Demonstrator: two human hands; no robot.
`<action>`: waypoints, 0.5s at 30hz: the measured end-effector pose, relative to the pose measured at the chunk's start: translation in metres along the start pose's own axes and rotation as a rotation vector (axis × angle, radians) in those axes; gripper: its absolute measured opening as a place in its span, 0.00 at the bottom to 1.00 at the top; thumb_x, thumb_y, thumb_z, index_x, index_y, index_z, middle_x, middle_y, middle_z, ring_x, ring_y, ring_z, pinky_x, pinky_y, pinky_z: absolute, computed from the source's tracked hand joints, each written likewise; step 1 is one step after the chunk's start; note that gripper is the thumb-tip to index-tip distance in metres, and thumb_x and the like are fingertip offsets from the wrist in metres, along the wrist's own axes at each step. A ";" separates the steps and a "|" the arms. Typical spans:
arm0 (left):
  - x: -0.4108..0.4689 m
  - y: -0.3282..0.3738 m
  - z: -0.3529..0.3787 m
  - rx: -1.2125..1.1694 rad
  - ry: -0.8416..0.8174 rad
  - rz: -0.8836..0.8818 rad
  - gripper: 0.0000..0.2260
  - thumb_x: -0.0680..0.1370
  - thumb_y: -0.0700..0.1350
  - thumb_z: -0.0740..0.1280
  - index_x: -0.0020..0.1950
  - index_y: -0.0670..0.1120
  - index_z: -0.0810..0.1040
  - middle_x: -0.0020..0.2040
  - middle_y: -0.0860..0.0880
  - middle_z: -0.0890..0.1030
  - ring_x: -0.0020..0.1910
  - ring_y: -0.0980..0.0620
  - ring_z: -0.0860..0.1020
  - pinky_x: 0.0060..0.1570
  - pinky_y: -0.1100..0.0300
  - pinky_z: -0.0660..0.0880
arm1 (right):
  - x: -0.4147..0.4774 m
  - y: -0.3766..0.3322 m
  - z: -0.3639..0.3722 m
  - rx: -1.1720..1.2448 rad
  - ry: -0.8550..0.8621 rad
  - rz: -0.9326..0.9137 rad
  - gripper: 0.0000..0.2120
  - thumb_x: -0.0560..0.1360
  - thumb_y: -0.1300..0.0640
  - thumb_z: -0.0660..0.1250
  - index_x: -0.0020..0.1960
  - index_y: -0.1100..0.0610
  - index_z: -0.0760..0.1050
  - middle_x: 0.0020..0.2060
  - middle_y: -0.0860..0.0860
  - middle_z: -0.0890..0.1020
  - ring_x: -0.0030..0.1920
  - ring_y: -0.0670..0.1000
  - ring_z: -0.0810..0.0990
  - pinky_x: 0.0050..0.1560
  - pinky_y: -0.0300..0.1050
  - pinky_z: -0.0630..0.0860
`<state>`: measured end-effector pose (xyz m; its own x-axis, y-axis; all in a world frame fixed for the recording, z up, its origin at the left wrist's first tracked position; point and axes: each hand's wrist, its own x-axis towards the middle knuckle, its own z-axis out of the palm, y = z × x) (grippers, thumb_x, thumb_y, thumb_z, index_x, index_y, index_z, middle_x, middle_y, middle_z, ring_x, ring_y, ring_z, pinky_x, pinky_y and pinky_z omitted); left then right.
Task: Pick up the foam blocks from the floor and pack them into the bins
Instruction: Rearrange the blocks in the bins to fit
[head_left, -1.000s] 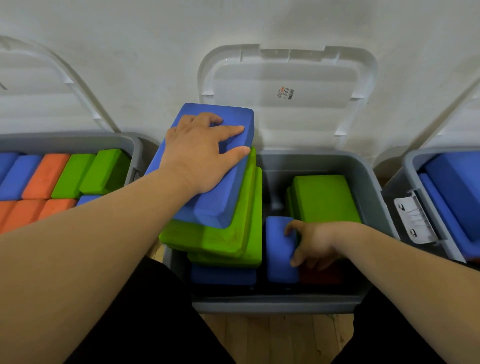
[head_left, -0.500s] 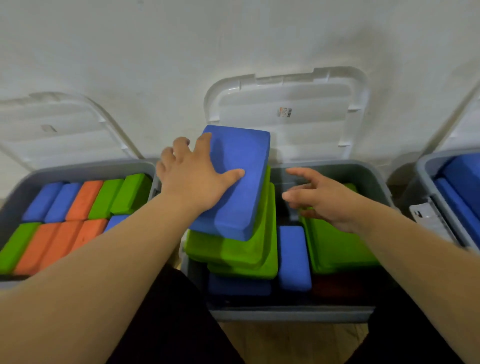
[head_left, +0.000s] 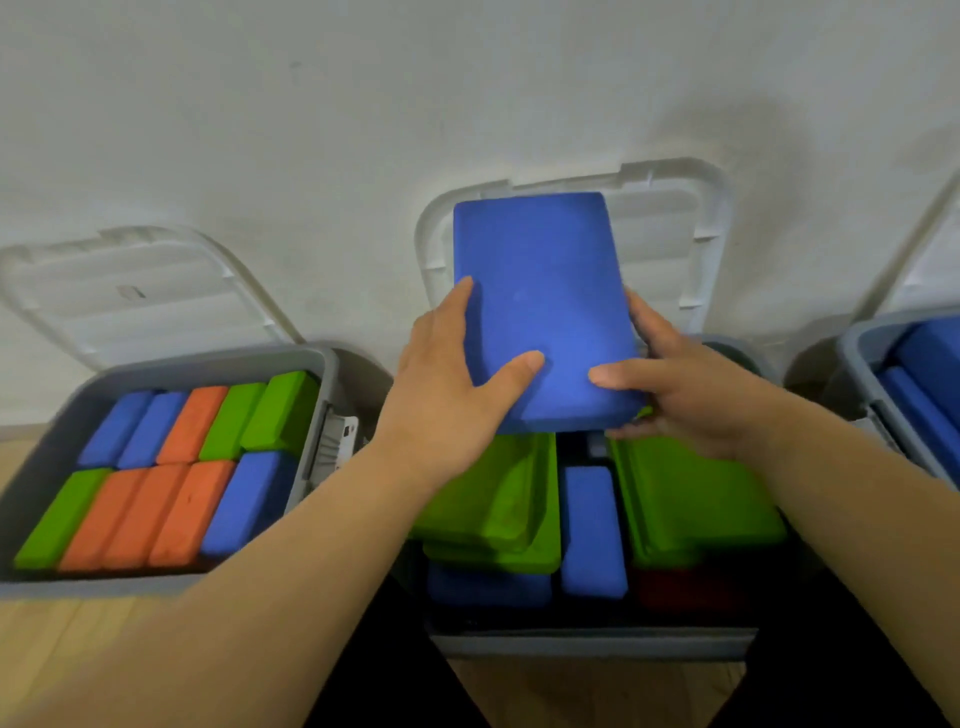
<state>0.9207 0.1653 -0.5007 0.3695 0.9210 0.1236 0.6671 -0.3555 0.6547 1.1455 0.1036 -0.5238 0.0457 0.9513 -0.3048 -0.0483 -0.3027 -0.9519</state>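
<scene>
Left hand (head_left: 447, 384) and right hand (head_left: 675, 384) clasp the blue block (head_left: 540, 301) over the middle bin (head_left: 592, 642). The green blocks (head_left: 493, 499) beneath lie askew — laid there, it could slide.

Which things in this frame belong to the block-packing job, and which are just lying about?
In the job:
- blue block, held by the left hand and right hand
- middle bin, with green blocks inside
- left bin, packed with blocks
- right bin

Just lying about:
- open lids leaning on the wall
- wooden floor
</scene>
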 end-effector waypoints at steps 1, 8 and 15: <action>0.000 -0.006 0.007 0.060 -0.026 0.010 0.41 0.75 0.72 0.62 0.82 0.60 0.50 0.79 0.54 0.62 0.76 0.51 0.62 0.74 0.51 0.62 | -0.003 -0.005 -0.010 -0.018 0.110 -0.028 0.44 0.75 0.60 0.74 0.77 0.28 0.57 0.59 0.40 0.84 0.61 0.53 0.83 0.57 0.58 0.80; -0.020 -0.070 0.052 0.668 -0.242 -0.018 0.38 0.72 0.78 0.40 0.81 0.67 0.46 0.84 0.49 0.51 0.81 0.41 0.49 0.77 0.40 0.51 | -0.015 -0.007 -0.045 -0.913 0.337 0.071 0.45 0.68 0.47 0.76 0.80 0.39 0.59 0.75 0.47 0.70 0.65 0.53 0.75 0.57 0.46 0.71; -0.024 -0.071 0.052 0.677 -0.221 0.003 0.37 0.73 0.78 0.39 0.81 0.67 0.45 0.83 0.49 0.51 0.81 0.41 0.49 0.77 0.40 0.51 | -0.018 -0.009 -0.036 -1.013 0.338 0.239 0.40 0.68 0.46 0.76 0.77 0.45 0.66 0.70 0.51 0.74 0.59 0.55 0.76 0.53 0.48 0.74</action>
<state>0.8986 0.1604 -0.5892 0.4469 0.8913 -0.0762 0.8946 -0.4452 0.0389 1.1813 0.0866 -0.5111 0.4231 0.8434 -0.3311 0.7437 -0.5320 -0.4049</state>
